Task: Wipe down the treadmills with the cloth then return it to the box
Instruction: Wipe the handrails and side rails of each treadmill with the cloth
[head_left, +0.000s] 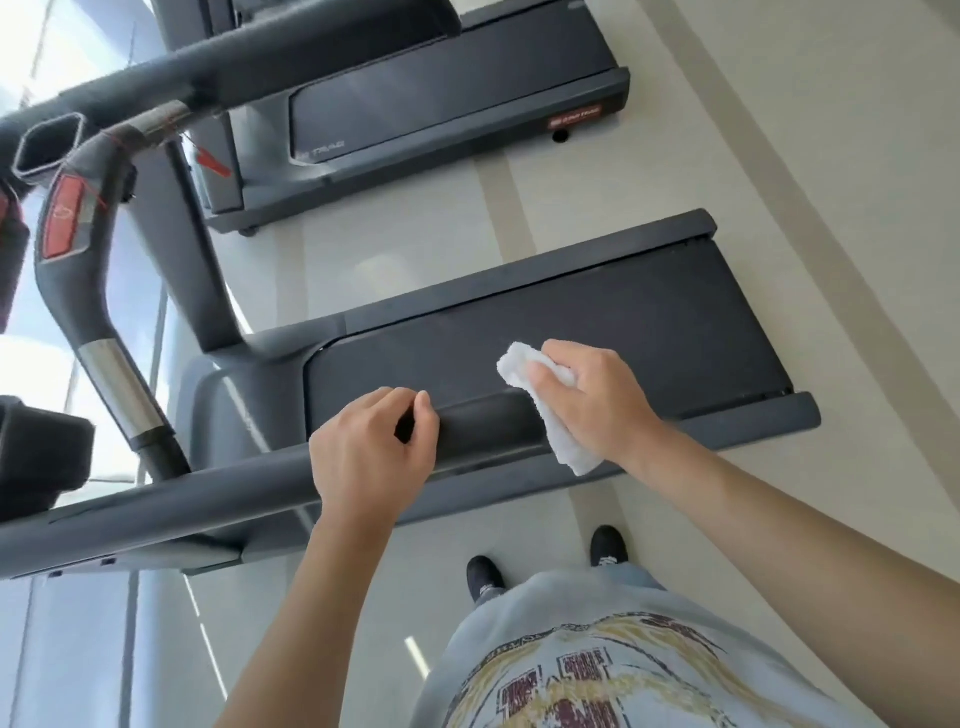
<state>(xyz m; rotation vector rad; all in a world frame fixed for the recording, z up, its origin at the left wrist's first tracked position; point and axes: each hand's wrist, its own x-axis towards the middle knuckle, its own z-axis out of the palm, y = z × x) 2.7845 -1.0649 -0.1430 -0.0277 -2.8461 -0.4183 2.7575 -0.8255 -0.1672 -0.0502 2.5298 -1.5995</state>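
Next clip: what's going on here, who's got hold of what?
A person stands beside the near treadmill in a row of two. The right hand grips a white cloth at the padded side handrail, while the left hand holds the same rail further along. The far treadmill is untouched at this moment. No box shows in this view, so the cloth's return is not yet done.
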